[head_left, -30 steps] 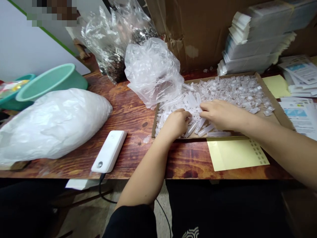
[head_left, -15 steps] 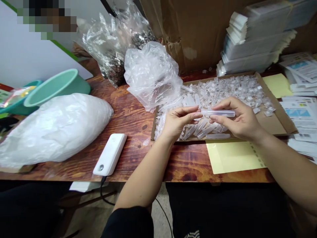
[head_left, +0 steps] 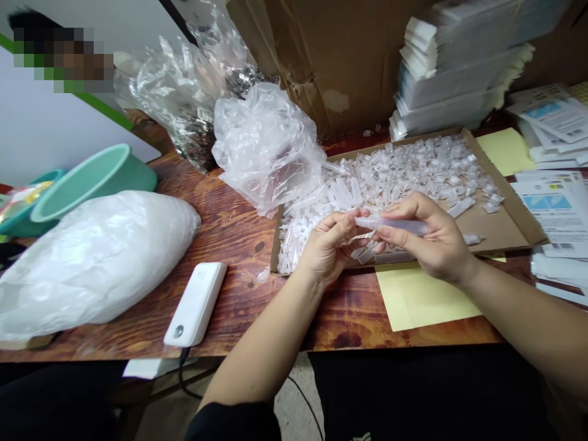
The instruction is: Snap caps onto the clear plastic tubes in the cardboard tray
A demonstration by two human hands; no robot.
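My right hand (head_left: 429, 239) is closed around a clear plastic tube (head_left: 397, 225), held level just above the front of a shallow cardboard tray (head_left: 514, 229). My left hand (head_left: 328, 245) pinches at the tube's left end with thumb and fingers; whatever small part it holds is too tiny to make out. The tray holds a heap of similar clear tubes (head_left: 321, 205) on its left side and several small clear caps (head_left: 413, 165) towards the back.
A yellow sheet (head_left: 425, 300) lies at the table's front edge. A white power bank (head_left: 195, 304) and a full white bag (head_left: 92, 260) lie left, with green basins (head_left: 94, 177) behind. Crumpled clear bags (head_left: 264, 144), stacked packets (head_left: 452, 73) and leaflets (head_left: 554, 208) surround the tray.
Both hands rose out of the tube heap; the right took up one tube, and the left came to its left end. The view shifted slightly.
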